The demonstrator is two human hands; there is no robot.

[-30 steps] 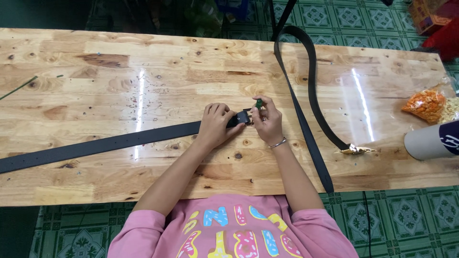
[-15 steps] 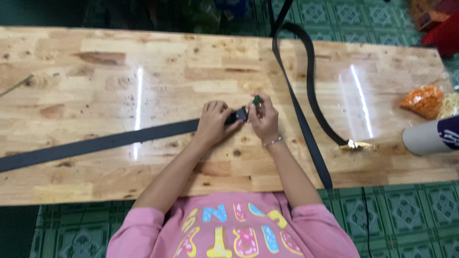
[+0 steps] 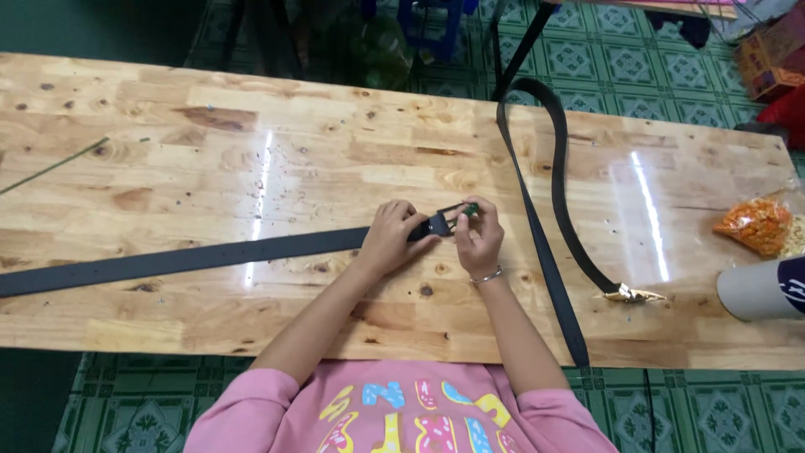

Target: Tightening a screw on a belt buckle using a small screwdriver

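Two black belts [image 3: 184, 260] [image 3: 545, 193], one orange snack bag [image 3: 753, 225], one cardboard tube [image 3: 755, 289]

Long wooden table [image 3: 210, 134] of jointed pine planks, knotty, glossy, with two bright streaks of overhead light reflected on it. Green patterned floor tiles [image 3: 671, 59] beyond the far edge and under the near edge. Blue stool legs [image 3: 428, 21] far centre. Red boxes [image 3: 776, 50] far right. Dark, unlit floor area far left.

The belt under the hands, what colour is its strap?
The strap is plain black, clearest in the head view.
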